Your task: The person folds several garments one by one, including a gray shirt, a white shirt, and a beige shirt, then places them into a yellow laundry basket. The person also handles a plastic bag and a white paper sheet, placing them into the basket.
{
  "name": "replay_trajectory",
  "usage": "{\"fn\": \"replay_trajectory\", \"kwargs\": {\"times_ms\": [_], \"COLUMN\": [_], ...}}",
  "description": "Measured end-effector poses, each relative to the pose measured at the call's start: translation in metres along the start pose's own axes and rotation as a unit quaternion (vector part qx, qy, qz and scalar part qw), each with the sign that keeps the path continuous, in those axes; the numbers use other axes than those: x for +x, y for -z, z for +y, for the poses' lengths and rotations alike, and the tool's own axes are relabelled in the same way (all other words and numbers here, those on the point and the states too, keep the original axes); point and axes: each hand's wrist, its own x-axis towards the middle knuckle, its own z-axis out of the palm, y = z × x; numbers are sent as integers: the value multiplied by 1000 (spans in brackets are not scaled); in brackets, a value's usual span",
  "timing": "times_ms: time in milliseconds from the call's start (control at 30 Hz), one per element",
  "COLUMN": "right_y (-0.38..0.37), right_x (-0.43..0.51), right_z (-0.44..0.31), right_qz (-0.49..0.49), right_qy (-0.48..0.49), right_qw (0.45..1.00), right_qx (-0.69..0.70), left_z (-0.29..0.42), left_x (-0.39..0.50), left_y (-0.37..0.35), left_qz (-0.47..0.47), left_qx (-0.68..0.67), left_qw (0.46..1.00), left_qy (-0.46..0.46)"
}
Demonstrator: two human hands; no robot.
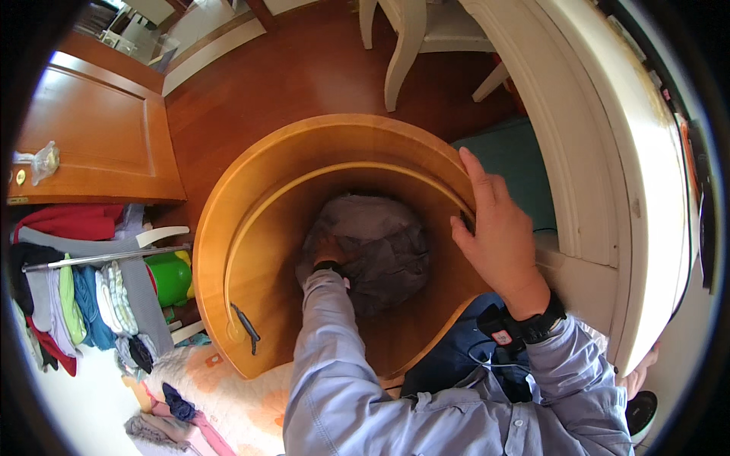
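Note:
A deep wooden tub (353, 124) with a scooped front rim stands before me, with a pale curved strip running round its inner wall. Grey-brown fabric (393, 268), crumpled, lies at the bottom of the tub. My left hand (332, 249) is down inside on this fabric; shadow hides its fingers, so I cannot tell whether they grip it. On the right side of the rim my right hand (497, 239) holds the tub, thumb towards the inside. A short dark handle-like piece (246, 329) is attached on the inner left wall.
A white table (587, 142) edges the right, with a white chair (408, 51) at the top. To the left are a wooden door (108, 125), a rack of hanging clothes (71, 302) and a green plastic object (171, 279). A flowered quilt (228, 387) lies at the lower left.

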Motion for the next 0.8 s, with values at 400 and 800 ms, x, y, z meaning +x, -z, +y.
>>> {"fn": "replay_trajectory", "kwargs": {"times_ms": [400, 800], "right_y": [4, 1], "right_x": [4, 2], "right_z": [-5, -1], "right_qz": [-3, 20], "right_qy": [1, 21], "right_qw": [1000, 1000], "right_qx": [-14, -2], "left_z": [134, 134], "left_x": [-35, -13], "left_y": [58, 3], "left_qz": [28, 123], "left_qx": [108, 91], "left_qw": [986, 974], "left_qy": [-123, -170]}}
